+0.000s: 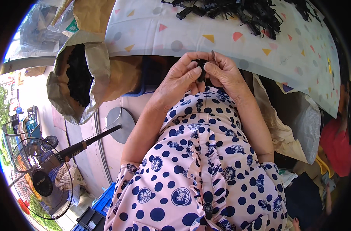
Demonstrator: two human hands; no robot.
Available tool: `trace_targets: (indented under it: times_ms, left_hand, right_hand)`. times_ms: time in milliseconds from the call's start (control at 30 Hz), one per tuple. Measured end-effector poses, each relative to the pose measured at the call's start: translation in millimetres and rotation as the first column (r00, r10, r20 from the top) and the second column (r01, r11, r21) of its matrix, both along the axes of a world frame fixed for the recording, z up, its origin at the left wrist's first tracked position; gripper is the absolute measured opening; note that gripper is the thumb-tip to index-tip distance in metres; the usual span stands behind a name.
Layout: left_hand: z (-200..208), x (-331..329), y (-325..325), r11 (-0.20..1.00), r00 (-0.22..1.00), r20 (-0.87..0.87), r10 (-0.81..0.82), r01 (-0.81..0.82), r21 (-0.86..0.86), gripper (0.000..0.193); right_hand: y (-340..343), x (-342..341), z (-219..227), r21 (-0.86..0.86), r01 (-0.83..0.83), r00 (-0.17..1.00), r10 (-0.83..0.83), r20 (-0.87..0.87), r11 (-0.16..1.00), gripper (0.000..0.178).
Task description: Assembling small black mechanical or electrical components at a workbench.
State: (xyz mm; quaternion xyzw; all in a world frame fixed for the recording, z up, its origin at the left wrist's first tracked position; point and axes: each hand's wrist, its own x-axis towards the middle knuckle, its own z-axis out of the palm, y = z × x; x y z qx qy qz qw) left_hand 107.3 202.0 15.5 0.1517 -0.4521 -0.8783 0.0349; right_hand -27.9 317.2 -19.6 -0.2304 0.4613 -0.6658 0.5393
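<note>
Between my two hands, just off the table's near edge, is a small black plastic part (201, 70). My left hand (183, 75) pinches it from the left with thumb and fingers. From the other side my right hand (223, 73) presses its thumb against the same part, fingers curled behind. A thin pointed sliver (213, 54) sticks up by my right fingers; what it belongs to is hidden. On the table, beyond my hands, lies a heap of similar black plastic parts (237, 13).
The table (144, 34) has a patterned white cover. An open paper sack (100, 73) of black pieces stands left; another open sack (277, 123) is at right. A standing fan (42, 183) and blue crates (104, 200) are lower left. A person in red (337, 148) is far right.
</note>
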Motion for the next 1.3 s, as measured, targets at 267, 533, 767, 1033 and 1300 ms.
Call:
trace_targets:
  times_ms: [267, 533, 767, 1033, 1300]
  left_hand:
    - [-2, 6, 7, 0.659, 0.985, -0.026, 0.171, -0.134, -0.740, 0.033]
    - [-14, 16, 4, 0.644, 0.938, -0.062, 0.341, -0.281, -0.712, 0.033]
    - [-21, 17, 1, 0.569, 0.914, -0.154, 0.375, -0.358, -0.741, 0.033]
    - [-22, 16, 1, 0.340, 0.862, -0.220, 0.457, -0.398, -0.852, 0.034]
    - [-37, 24, -10, 0.519, 0.887, -0.084, 0.454, -0.340, -0.784, 0.042]
  right_hand:
    - [-12, 19, 16, 0.028, 0.101, 0.966, -0.092, -0.240, 0.994, 0.028]
    - [-16, 40, 34, 0.169, 0.026, 0.991, -0.003, -0.131, 0.985, 0.041]
    - [-26, 47, 35, 0.192, 0.042, 0.998, -0.034, -0.046, 0.980, 0.025]
    - [-36, 51, 25, 0.206, 0.028, 0.992, -0.002, -0.126, 0.978, 0.027]
    - [-60, 2, 5, 0.134, -0.253, 0.758, 0.282, -0.588, 0.958, 0.029]
